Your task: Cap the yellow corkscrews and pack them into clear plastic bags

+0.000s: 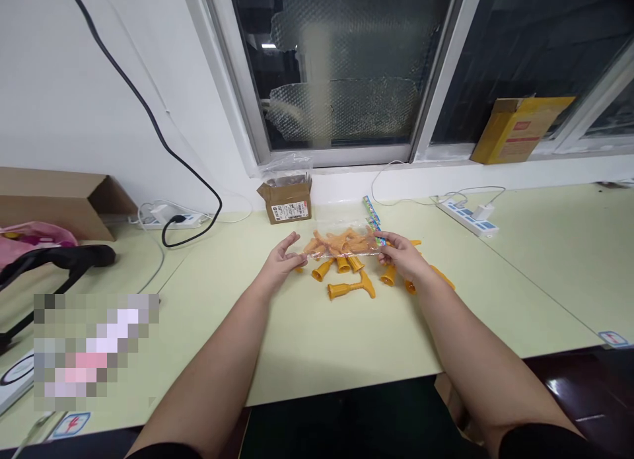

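Note:
A clear plastic bag (pixel 341 246) with a colourful printed strip (pixel 373 214) at its right end is stretched between my hands, above the table. My left hand (pixel 281 261) grips the bag's left edge between thumb and fingers. At the printed end, my right hand (pixel 402 253) pinches the bag. Behind and below the film lie several orange-yellow plastic T-handled pieces with flared, hollow ends; whether any are inside the bag I cannot tell. One such T-handled piece (pixel 351 287) lies apart, nearer to me. More pieces (pixel 388 275) are partly hidden under my right hand.
Behind the bag stands a small open cardboard box (pixel 291 211) with a white label. Power strips lie at the right (pixel 465 216) and left, with cables. A larger cardboard box (pixel 44 201) and a black frame-like object (pixel 74 255) are at the left. A yellow carton (pixel 518 132) leans against the window.

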`<state>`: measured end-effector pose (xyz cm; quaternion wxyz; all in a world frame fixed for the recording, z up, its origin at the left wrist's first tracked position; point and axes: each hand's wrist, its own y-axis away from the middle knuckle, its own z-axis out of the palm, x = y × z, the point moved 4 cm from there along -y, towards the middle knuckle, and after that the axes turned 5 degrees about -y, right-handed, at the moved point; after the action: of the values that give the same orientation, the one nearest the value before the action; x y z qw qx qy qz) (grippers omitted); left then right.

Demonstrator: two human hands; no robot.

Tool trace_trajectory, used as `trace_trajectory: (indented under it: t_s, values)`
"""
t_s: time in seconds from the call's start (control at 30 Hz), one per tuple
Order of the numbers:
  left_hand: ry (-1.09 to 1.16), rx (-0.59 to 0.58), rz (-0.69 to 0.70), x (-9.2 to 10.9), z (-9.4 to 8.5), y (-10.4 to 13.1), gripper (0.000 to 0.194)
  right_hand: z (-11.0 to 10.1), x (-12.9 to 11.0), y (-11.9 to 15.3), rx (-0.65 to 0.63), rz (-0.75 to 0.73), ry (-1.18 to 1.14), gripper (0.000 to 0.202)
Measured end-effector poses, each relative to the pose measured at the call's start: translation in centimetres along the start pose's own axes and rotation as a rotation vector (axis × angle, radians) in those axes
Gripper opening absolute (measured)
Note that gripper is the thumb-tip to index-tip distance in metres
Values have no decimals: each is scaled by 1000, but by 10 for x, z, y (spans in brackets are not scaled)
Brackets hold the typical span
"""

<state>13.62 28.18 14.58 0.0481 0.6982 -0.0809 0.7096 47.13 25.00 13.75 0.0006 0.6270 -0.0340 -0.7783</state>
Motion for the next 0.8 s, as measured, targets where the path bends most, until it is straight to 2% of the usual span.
trace_trajectory:
  t_s: [0.13, 0.23, 0.43, 0.57, 0.8]
  values:
    - [67, 30, 4, -4, -5, -1, 79, -9, -12, -14, 94, -60, -113, 44]
    - [63, 32, 3, -10, -9, -4, 75, -19, -29, -41, 150, -112, -166, 45]
    - [-40, -30, 10, -14, -9, -1, 65, -36, -57, -108, 150, -126, 104, 46]
    - [-66, -34, 4, -8, -6, 3, 63, -41, -53, -141, 192, -2, 303, 36]
    - [-81, -20, 2, -8, -8, 2, 62, -33, -38, -176, 247, 95, 403, 29]
